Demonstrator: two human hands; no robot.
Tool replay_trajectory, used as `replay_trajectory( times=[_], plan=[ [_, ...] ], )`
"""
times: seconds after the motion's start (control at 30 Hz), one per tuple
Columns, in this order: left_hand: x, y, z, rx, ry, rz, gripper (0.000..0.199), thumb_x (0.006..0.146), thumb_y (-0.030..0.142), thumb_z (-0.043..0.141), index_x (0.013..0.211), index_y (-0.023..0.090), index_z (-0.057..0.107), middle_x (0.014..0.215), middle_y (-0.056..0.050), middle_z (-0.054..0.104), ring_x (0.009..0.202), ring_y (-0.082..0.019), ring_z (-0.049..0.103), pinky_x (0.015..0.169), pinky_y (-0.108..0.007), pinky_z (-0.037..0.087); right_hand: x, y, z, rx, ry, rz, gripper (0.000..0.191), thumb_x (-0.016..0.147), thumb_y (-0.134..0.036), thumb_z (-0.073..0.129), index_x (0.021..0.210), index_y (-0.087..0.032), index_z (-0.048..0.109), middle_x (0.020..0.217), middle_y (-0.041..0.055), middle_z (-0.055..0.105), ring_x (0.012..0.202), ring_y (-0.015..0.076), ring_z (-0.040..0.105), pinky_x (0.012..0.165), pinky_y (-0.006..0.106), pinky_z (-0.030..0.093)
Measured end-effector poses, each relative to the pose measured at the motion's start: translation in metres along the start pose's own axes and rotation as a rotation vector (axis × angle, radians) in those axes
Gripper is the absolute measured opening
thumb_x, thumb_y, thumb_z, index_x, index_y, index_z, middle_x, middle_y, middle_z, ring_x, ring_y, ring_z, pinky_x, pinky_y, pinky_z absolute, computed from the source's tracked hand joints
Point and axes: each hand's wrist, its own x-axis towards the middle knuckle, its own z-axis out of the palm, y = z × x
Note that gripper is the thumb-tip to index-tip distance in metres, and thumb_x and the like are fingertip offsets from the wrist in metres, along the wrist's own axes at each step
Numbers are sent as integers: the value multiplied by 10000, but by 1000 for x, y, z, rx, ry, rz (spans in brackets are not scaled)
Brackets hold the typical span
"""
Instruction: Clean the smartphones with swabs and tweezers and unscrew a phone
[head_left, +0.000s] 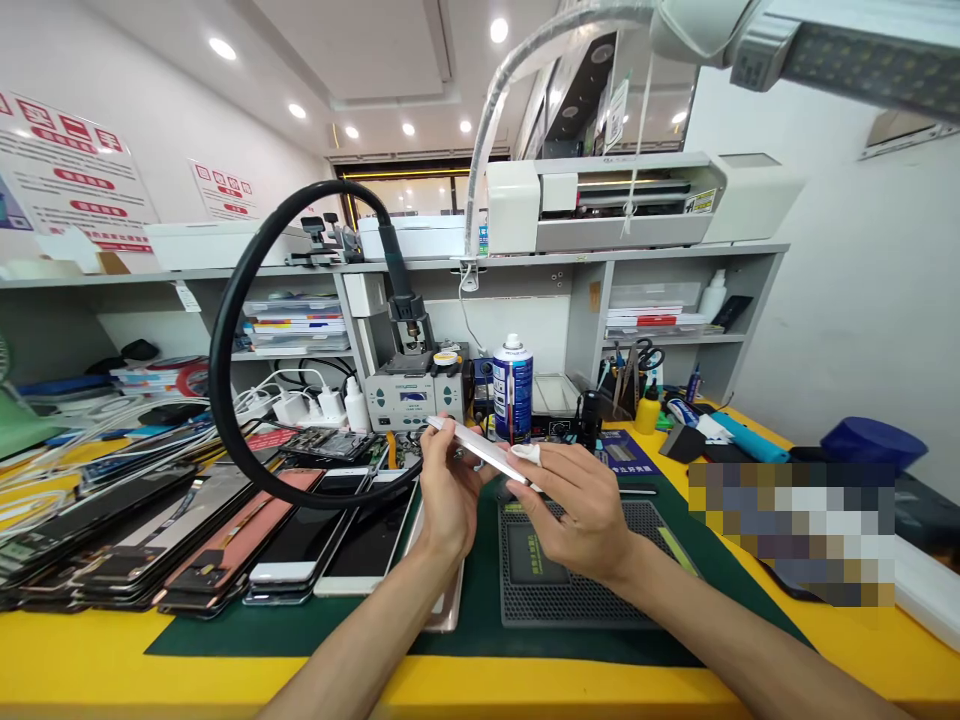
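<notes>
The yellow tabletop (97, 655) carries a green mat (480, 642); on the mat's right part lies a dark perforated pad (600, 603). Above the mat's middle, off its surface, the left hand (448, 488) pinches the left end of a thin white slab (480, 446). The right hand (579, 502) pinches the right end, a white cloth (527, 455) at its fingertips. Caution: uneven pressure through the cloth could work the slab loose and drop it onto the pad. Its long axis runs left to right, sloping down rightward, nearly edge-on; which end is its top cannot be told.
</notes>
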Motion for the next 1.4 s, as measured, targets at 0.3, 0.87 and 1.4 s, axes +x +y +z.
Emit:
replay_trajectory(
  times=[0.3, 0.87, 1.4],
  plan=[
    [-1, 1, 2, 39, -27, 52, 359, 805, 383, 695, 1072, 271, 483, 804, 35, 632, 706, -193, 711, 719, -339, 564, 1, 0, -2, -13, 44, -9, 292, 838, -118, 676, 1118, -199, 699, 957, 81, 774, 915, 243, 714, 788, 393, 565],
    [-2, -5, -1, 173, -50, 107, 368, 816, 325, 724, 1088, 290, 478, 892, 25, 615, 784, -186, 701, 768, -368, 574, -2, 9, 1, -161, -144, 31, 252, 909, -142, 577, 1143, -139, 671, 971, 111, 730, 922, 254, 658, 753, 374, 489],
    [14, 12, -3, -155, -147, -403, 409, 934, 398, 480, 1222, 134, 601, 1072, -207, 706, 914, -334, 700, 782, -468, 533, -3, 16, 0, -218, -64, -75, 256, 904, -126, 625, 1156, -102, 660, 1067, 124, 737, 1017, 255, 664, 794, 372, 517]
  ],
)
